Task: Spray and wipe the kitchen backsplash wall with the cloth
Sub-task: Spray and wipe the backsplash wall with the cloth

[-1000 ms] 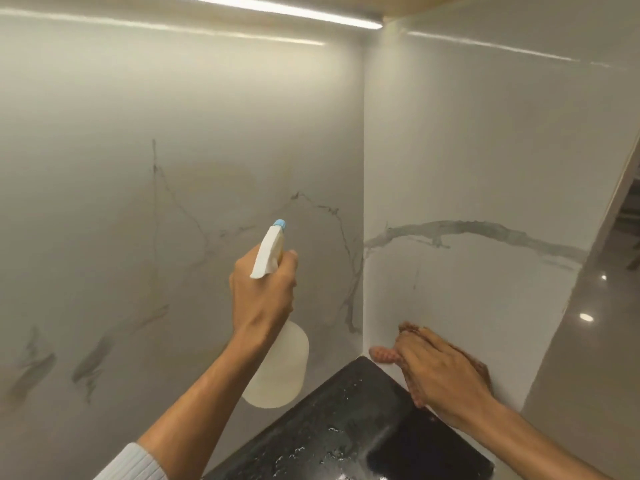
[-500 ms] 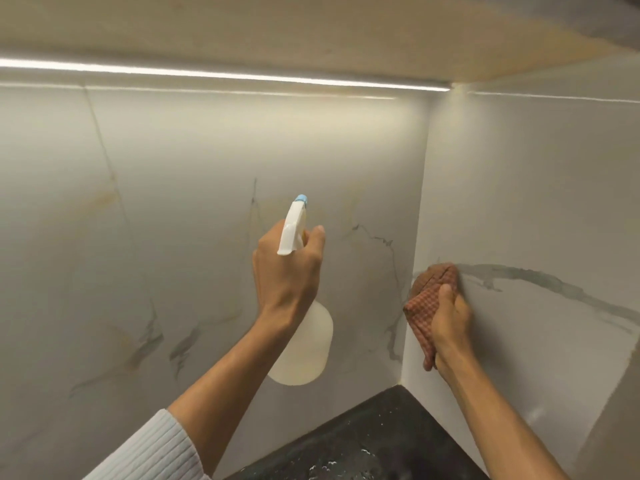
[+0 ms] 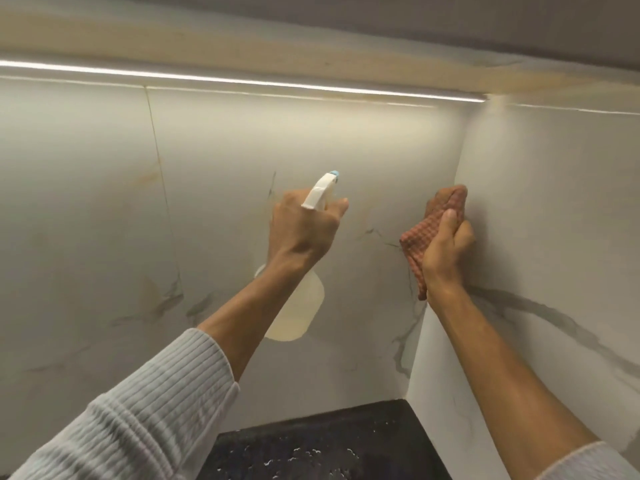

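Note:
The white marble backsplash wall (image 3: 207,202) meets a side wall panel (image 3: 554,220) at a corner. My left hand (image 3: 301,233) grips a white spray bottle (image 3: 298,306) with a blue-tipped nozzle aimed at the back wall. My right hand (image 3: 446,251) presses a reddish checked cloth (image 3: 419,244) flat against the side wall, right beside the corner, at mid height. The cloth's lower end hangs below my palm.
A dark speckled countertop (image 3: 329,445) with wet spots lies below in the corner. An LED light strip (image 3: 242,81) runs under the wooden cabinet bottom (image 3: 311,53) overhead. Grey veins cross the side wall.
My right hand has carried the cloth upward along the side wall from near the countertop to mid height. My left hand with the bottle stayed raised. The view tilted up.

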